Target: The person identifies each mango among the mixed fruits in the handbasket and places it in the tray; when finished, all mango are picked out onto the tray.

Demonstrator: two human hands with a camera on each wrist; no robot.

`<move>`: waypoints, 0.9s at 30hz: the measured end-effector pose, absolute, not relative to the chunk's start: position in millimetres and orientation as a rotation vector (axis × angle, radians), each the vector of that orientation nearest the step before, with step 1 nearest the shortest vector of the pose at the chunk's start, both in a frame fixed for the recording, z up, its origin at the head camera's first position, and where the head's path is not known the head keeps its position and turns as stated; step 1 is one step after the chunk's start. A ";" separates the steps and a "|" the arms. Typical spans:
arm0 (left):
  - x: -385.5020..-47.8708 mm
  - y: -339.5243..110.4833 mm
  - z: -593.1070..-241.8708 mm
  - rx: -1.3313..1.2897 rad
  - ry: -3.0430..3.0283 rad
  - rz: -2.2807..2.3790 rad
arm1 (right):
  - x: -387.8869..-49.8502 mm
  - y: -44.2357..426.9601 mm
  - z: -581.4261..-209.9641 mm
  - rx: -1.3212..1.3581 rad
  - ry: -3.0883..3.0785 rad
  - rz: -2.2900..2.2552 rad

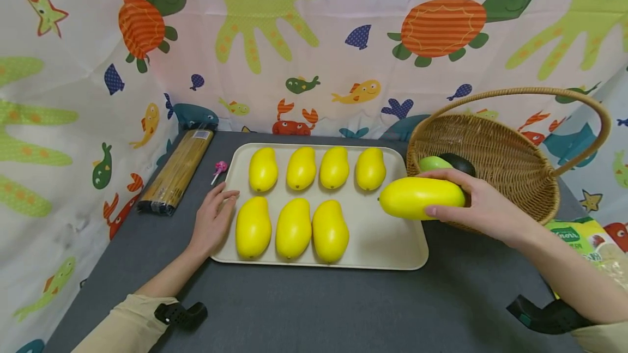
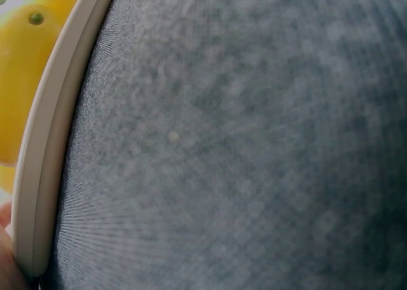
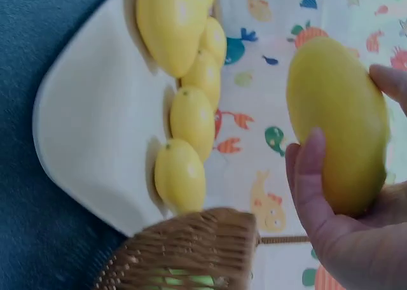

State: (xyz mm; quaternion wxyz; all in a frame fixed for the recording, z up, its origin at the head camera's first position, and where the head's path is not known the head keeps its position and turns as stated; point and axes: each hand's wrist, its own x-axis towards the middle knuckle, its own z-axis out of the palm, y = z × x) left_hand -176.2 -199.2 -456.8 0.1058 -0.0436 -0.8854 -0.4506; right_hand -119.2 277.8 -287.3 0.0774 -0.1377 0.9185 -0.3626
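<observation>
In the head view my right hand (image 1: pixel 473 200) grips a yellow mango (image 1: pixel 417 198) above the tray's right end, beside the basket. The right wrist view shows the thumb and fingers on opposite sides of this mango (image 3: pixel 337 124). Several more mangoes (image 1: pixel 293 229) lie in two rows on the cream tray (image 1: pixel 382 244), four behind being avoided in count here. My left hand (image 1: pixel 213 219) rests at the tray's left rim with its fingers fairly straight. The left wrist view catches the tray's rim (image 2: pixel 54 131) and only a sliver of that hand.
A wicker basket (image 1: pixel 510 151) with a tall handle holds a green fruit (image 1: pixel 434 164) and a dark one (image 1: pixel 458 163). Wrapped sticks (image 1: pixel 179 170) and a pink lollipop (image 1: pixel 221 166) lie at left. A Knorr packet (image 1: pixel 589 244) sits at the right edge.
</observation>
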 end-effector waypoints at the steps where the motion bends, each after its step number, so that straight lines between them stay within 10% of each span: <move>1: -176.2 -199.0 -456.5 -0.126 -2.611 -1.328 | -118.2 274.8 -288.7 -0.425 2.763 -1.092; 27: -175.7 -199.4 -456.0 -0.143 -2.606 -1.325 | -140.0 223.8 -353.3 -0.578 2.904 -0.783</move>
